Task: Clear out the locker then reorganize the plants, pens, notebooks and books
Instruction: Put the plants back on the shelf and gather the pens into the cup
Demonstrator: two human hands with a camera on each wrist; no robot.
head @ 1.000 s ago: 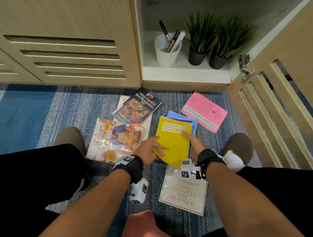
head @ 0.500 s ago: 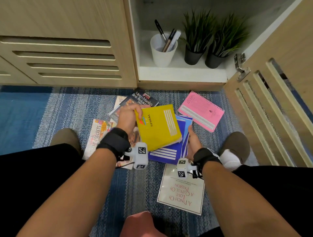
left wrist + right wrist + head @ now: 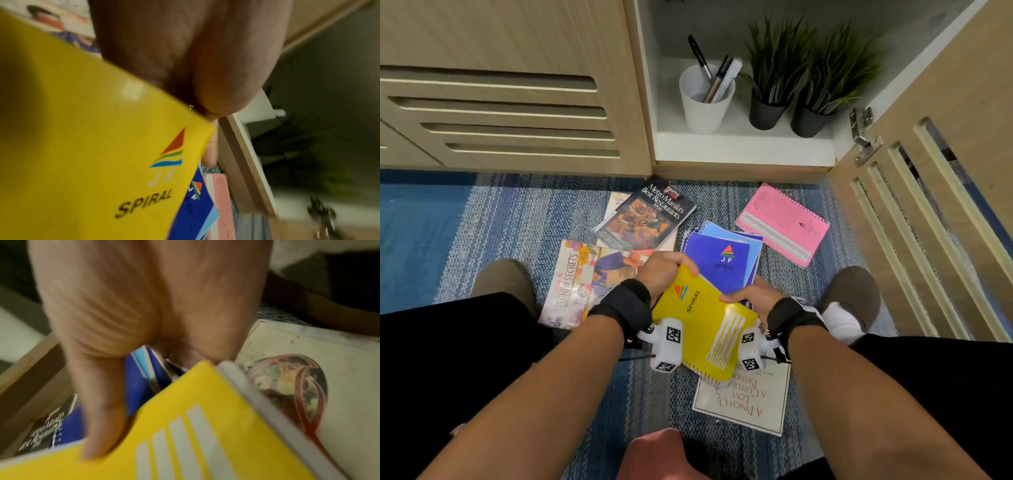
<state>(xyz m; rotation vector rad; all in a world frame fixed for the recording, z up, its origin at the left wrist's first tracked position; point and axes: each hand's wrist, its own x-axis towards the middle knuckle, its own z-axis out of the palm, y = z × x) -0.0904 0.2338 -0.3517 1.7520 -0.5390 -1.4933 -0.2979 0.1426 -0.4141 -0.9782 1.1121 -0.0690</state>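
**Yellow notebook held in both hands above the floor pile**

The left hand (image 3: 661, 274) gripped the top corner of the yellow notebook (image 3: 705, 329), fingers curled over its edge, while the right hand (image 3: 750, 296) pinched the notebook's right edge, thumb on the cover. The notebook hung tilted over the carpet (image 3: 517, 219), between the knees, partly covering the white book (image 3: 743, 404) below it.

A slip looked possible: both grips sat near 1 end, so the wire-bound end could swing down and snag the blue notebooks (image 3: 722, 257) just beyond it.

The pink notebook (image 3: 784, 224) lay near the locker's front edge, the 2 cookbooks (image 3: 643, 216) toward the left. Inside the locker (image 3: 739, 150), the cup of pens (image 3: 705, 99) and 2 potted plants (image 3: 791, 78) took up the front of the shelf, probably crowding any notebook placed there.
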